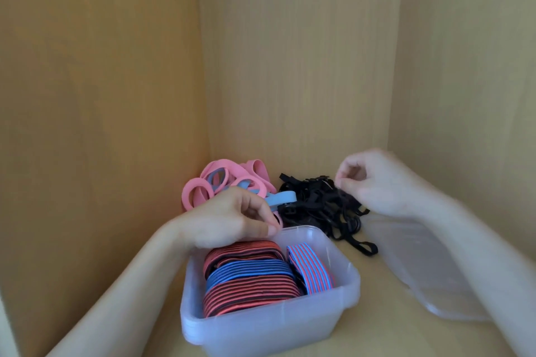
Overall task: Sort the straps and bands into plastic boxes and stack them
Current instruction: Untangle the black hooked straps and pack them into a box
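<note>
Striped elastic bands (249, 278) lie packed in flat folds in the clear plastic box (261, 330) at the near middle of the wooden shelf (377, 336). They are red-and-black, blue-and-black and red-and-blue, and they nearly fill the box. They look soft, light and springy, so they are best pressed flat and taken across the whole fold, or they may spring apart.

The left hand (232, 220) hangs over the far left rim of the box. Its grip is closed in a pinch on a pink ring at the edge of the pink and blue rubber rings (220, 182), which are heaped in the back left corner of the shelf. The rings seem floppy and a little tacky, and lifting one will likely drag its neighbours along.

A clear plastic lid (429, 275), or perhaps a second box, lies toward the right edge under the right forearm. It is too blurred to tell which.

Black straps (319, 211) sit tangled behind the box, touching the rings. They are thin and limp, with small buckles that could snag.

The right hand (374, 182) hovers over the far side of the tangle, fingers curled. I cannot tell whether its grip holds a strap, because the hand is blurred.
</note>
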{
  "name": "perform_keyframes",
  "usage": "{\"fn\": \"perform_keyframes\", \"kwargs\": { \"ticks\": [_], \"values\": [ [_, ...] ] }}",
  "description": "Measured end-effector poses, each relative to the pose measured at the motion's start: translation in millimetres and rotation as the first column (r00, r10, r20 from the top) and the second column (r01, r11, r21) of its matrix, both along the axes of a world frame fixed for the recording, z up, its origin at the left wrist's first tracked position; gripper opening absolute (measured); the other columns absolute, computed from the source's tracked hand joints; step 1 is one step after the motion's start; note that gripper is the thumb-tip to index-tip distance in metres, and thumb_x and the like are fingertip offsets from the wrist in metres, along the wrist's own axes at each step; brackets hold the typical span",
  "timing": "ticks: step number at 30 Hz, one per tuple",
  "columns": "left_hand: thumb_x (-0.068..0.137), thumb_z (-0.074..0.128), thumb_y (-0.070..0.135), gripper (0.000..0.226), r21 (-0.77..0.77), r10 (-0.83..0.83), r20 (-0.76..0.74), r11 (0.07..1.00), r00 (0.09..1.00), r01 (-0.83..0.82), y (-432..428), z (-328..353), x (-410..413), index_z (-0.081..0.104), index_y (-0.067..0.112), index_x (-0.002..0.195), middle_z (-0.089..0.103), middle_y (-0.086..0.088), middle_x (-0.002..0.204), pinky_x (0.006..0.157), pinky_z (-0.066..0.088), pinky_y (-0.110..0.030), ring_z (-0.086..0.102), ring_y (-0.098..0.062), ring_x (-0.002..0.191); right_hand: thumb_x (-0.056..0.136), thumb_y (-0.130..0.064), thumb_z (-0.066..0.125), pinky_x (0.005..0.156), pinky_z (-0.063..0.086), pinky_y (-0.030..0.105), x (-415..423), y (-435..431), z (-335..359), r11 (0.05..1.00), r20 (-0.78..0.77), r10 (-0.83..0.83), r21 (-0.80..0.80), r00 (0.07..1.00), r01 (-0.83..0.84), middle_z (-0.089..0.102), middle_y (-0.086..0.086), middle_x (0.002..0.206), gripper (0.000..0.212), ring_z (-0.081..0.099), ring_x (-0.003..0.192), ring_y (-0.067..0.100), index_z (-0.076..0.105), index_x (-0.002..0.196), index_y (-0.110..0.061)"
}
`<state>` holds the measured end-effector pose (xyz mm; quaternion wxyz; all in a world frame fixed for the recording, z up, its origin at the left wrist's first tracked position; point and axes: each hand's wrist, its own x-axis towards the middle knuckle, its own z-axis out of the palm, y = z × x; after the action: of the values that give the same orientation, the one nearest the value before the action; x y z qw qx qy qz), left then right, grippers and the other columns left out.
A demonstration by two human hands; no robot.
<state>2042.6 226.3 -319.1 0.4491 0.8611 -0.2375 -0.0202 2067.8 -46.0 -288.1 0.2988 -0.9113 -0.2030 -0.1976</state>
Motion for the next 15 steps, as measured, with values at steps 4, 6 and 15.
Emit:
{"fn": "perform_keyframes", "kwargs": {
  "ticks": [4, 6, 15],
  "values": [
    [0.088, 0.074, 0.003, 0.013, 0.009, 0.013, 0.032, 1.0, 0.999, -0.013, -1, 0, -1, 0.078, 0.011, 0.079, 0.076, -0.019, 0.087, 0.073, 0.051, -0.024, 0.067, -0.016, 0.076, 0.086, -0.019, 0.064, 0.062, 0.052, 0.038, 16, -32, -3, 0.905, -0.091, -0.336, -0.307, 0.937, 0.294, 0.06, -0.003, 0.069, 0.019, 0.053, 0.064, 0.021, 0.061, 0.072, -0.006],
    [0.088, 0.075, 0.005, 0.011, 0.018, 0.023, 0.039, 1.0, 0.999, -0.023, -1, 0, -2, 0.079, 0.012, 0.08, 0.077, -0.016, 0.087, 0.072, 0.051, -0.023, 0.068, -0.016, 0.076, 0.086, -0.024, 0.066, 0.057, 0.044, 0.031, 19, -38, -11, 0.853, -0.215, -0.41, -0.435, 0.886, 0.289, 0.059, 0.003, 0.071, 0.022, 0.05, 0.062, 0.024, 0.06, 0.076, -0.006],
    [0.08, 0.074, 0.005, 0.006, -0.083, 0.039, 0.024, 0.996, 0.999, -0.037, -6, -5, -3, 0.078, 0.005, 0.074, 0.078, -0.011, 0.082, 0.062, 0.05, -0.011, 0.071, -0.007, 0.07, 0.084, -0.042, 0.072, 0.054, 0.035, 0.026, 31, -42, -43, 0.871, -0.375, -0.399, -0.439, 0.837, 0.219, 0.057, -0.006, 0.074, 0.035, 0.053, 0.066, 0.011, 0.051, 0.068, -0.018]
  ]
}}
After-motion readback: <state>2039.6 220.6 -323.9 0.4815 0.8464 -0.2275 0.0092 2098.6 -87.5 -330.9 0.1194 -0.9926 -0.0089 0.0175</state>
